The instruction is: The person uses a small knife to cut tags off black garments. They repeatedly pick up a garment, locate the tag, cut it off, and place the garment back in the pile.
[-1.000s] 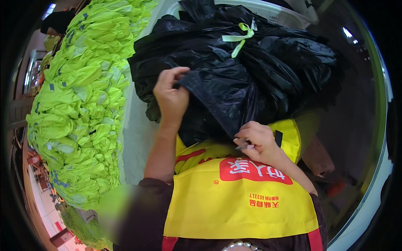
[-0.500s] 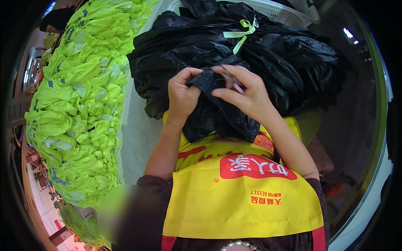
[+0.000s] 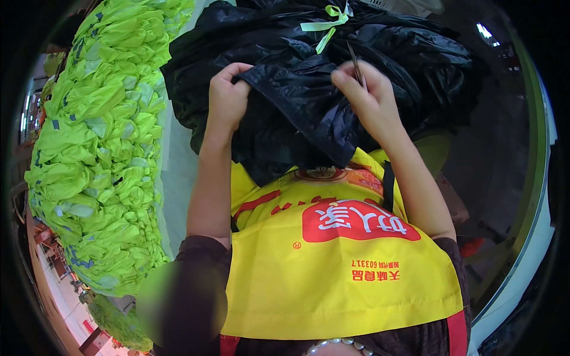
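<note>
While a yellow apron fills the foreground, the left hand, wrist upright, pinches black cloth by its edge; the right hand, angled inward, clasps a thin metal tool in its fingers. Bare table shows leftward; a tied black bundle lies beyond.

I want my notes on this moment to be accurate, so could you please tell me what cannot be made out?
- Head view: the grip end of the thin metal tool, hidden by the right hand.
- Head view: the pinched edge of the black fabric, hidden by the left hand.
- Head view: the far part of the white plastic basket, cut off by the upper edge.
</note>
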{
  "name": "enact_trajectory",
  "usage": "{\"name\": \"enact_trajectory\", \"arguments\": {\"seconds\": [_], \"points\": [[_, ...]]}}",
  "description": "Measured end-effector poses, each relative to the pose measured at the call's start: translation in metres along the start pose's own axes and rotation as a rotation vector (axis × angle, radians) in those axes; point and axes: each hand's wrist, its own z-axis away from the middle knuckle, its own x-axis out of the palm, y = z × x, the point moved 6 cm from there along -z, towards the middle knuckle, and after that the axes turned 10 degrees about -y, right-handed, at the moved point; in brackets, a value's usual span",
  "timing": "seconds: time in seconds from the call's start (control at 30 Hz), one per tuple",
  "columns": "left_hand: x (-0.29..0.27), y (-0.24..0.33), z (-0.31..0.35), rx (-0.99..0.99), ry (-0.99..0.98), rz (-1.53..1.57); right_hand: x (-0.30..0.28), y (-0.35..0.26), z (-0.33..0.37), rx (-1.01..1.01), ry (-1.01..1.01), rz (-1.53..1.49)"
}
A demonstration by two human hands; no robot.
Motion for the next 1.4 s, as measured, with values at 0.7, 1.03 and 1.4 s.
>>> {"name": "enact_trajectory", "arguments": {"seconds": [0.7,1.03,1.4], "points": [[-0.013,-0.001,-0.023,-0.145,-0.189,0.389,-0.01,0.066,0.078,0.282,-0.078,-0.127],[-0.058,0.132,0.115,0.534,0.147,0.2,0.06,-0.08,0.088,0.011,-0.89,-0.663],[-0.197,-0.13,0.07,-0.396,0.344,-0.019,0.177,-0.018,0.019,-0.428,-0.597,0.473]]}}
